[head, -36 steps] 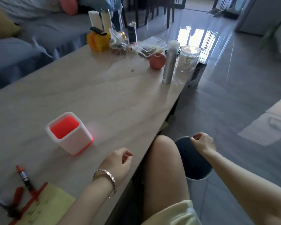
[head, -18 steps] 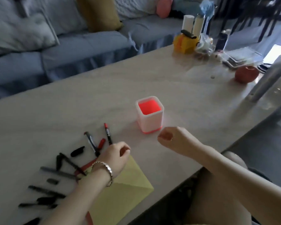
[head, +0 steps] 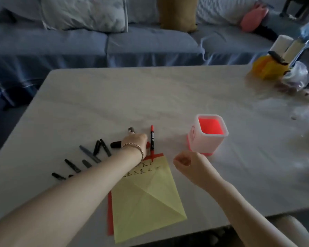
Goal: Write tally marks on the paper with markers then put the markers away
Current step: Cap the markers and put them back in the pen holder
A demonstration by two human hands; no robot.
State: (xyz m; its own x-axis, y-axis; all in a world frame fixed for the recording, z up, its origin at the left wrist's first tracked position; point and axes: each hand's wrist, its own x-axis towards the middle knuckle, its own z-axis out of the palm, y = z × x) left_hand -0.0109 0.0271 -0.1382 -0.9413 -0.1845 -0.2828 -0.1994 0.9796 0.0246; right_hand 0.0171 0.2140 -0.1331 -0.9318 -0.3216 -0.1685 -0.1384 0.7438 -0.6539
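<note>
Head camera looks forward and down across the table (head: 168,97), close.

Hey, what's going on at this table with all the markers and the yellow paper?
A person is working at the table. The yellow paper already carries rows of tally marks. The left hand reaches over a dark-capped marker beside the red marker; whether it grips it is hidden. The right hand hovers curled and empty near the pen cup. Black markers and caps lie loose; none stands in the cup.
</note>
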